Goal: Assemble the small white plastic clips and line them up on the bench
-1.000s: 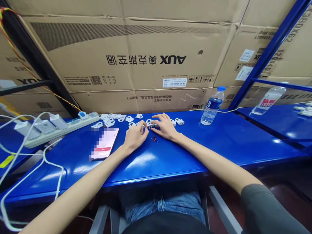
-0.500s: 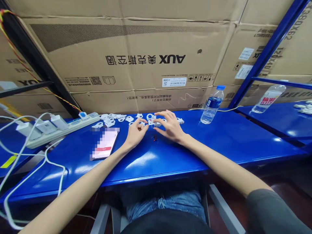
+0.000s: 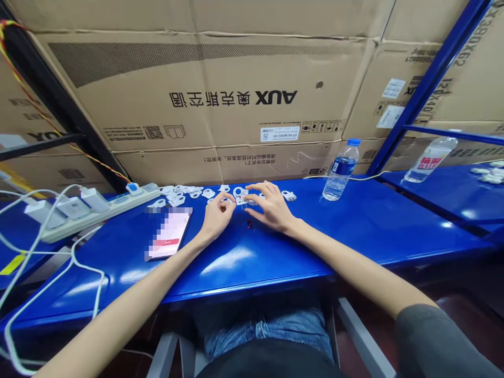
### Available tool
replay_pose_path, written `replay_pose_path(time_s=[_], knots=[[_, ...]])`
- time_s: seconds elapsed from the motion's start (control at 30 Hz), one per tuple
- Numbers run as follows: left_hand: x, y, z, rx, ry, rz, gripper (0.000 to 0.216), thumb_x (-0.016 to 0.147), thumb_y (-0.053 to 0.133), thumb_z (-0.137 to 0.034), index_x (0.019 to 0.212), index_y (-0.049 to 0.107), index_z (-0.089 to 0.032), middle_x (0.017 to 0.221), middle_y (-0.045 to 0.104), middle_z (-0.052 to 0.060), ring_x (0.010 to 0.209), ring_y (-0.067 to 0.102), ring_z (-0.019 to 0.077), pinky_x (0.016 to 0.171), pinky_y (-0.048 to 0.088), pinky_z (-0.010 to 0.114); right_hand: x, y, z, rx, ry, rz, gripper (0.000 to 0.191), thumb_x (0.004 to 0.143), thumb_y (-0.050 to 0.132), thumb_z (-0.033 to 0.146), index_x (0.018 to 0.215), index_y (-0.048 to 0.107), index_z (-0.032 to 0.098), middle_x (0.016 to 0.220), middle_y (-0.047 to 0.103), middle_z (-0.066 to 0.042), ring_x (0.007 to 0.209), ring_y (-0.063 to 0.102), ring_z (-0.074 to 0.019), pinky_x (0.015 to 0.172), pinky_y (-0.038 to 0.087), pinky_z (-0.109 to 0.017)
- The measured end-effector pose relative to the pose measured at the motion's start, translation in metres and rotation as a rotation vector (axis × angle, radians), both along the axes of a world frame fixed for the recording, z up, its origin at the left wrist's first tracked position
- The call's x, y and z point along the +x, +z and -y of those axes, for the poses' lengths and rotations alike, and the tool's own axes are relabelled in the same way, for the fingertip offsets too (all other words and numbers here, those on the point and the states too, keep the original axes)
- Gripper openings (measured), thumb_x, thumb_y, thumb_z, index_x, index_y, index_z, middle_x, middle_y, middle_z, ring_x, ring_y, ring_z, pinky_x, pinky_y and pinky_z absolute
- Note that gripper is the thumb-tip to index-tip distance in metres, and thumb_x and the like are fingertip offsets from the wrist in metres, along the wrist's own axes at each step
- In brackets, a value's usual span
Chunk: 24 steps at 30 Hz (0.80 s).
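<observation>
Left hand [image 3: 218,215] and right hand [image 3: 271,207] stand a little farther apart than a second ago, when their fingertips nearly met at the far side of the blue bench [image 3: 299,257]. A white ring-topped piece [image 3: 239,201], with thin metal prongs at its near end, lies in the gap between the fingertips, and more of its ring shows now than did then. On the left, thumb and index finger are curled together right at its edge; whether they pinch it or merely sit beside it is too small to make out. On the right, the thumb has spread away from the fingers, which arch near the ring, any contact being unclear. That suggests a looser, adjusting moment rather than a firm two-handed hold, with the piece better exposed for handling. A red-and-black scrap of wire [image 3: 249,224] stays nearer the person, apart from both hands. Loose white pieces [image 3: 177,194] remain heaped behind the phone [image 3: 173,231], and another white plug [image 3: 289,196] lies just beyond the knuckles on the right.
</observation>
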State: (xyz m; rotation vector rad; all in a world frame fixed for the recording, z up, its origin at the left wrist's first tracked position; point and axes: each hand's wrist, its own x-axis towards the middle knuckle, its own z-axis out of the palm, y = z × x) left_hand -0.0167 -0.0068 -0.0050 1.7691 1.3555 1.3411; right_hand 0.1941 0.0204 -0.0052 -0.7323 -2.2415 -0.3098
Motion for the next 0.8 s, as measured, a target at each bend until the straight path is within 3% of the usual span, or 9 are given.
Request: replay_pose_path(time_s=[0.17, 0.8], knots=[[-0.0014, -0.0013, -0.0013, 0.000, 0.023, -0.009, 0.014, 0.084, 0.058, -0.034, 0.087, 0.059, -0.020, 0.049, 0.036, -0.010, 0.048, 0.028, 0.0094, 0.053, 0.022, 0.025, -0.0012, 0.0012, 0.0009, -0.057, -0.017, 0.011, 0.025, 0.101, 0.065, 0.036, 0.123, 0.072, 0.027, 0.146, 0.063, -0.010, 0.134, 0.054, -0.0302, 0.120, 0.038, -0.055], [0.0001, 0.0026, -0.0016, 0.006, 0.052, 0.001, 0.014, 0.082, 0.059, -0.033, 0.079, 0.059, -0.020, 0.048, 0.036, -0.009, 0.048, 0.029, 0.0092, 0.053, 0.023, 0.025, -0.0023, -0.0003, 0.0006, -0.042, -0.011, 0.010, 0.023, 0.102, 0.065, 0.035, 0.121, 0.072, 0.024, 0.143, 0.064, -0.011, 0.130, 0.055, -0.0294, 0.117, 0.040, -0.052]])
